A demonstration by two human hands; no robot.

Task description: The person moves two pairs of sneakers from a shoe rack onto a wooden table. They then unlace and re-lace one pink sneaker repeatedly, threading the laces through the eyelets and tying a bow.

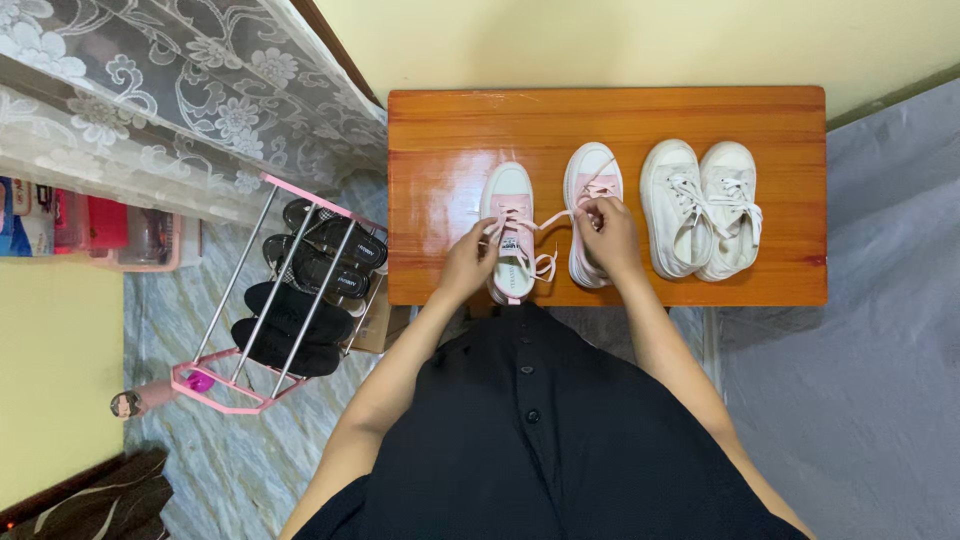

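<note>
Two pink-and-white sneakers stand side by side on a glossy orange wooden table (450,130). My left hand (470,258) rests on the left pink sneaker (510,200) and pinches its pink lace near the tongue. My right hand (605,232) lies over the right pink sneaker (592,175), fingers closed on a pink lace (553,217) that stretches across from the left sneaker. Loops of lace hang beside the left sneaker's heel.
A pair of white sneakers (700,205) with white laces stands at the table's right. A pink shoe rack (285,295) holding several dark sandals sits on the marble floor to the left. Lace curtain hangs at upper left; grey cloth covers the floor on the right.
</note>
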